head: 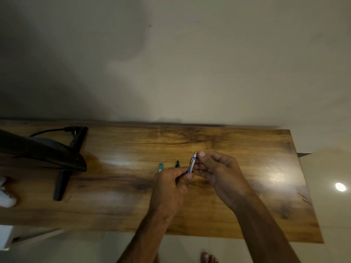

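Here the silver-blue pen [192, 164] is held tilted, its white end pointing up and away. Its lower part is gripped by the left hand [171, 185], while its upper end is pinched by the curled fingers of the right hand [214, 171].

A wooden table [133, 205] with dark grain stands against a plain pale wall [171, 63]. At the table's left end sits a black monitor [38, 150] on a V-shaped stand [61, 185], with a black power plug [71, 129] lying at the table's back edge. Near the table's middle lie a small teal case [160, 167] and a black cap [177, 163], close together but apart. Off the table's left edge shows a white object [5, 194]; off its right edge, a lamp's reflection [340, 186] on the floor.
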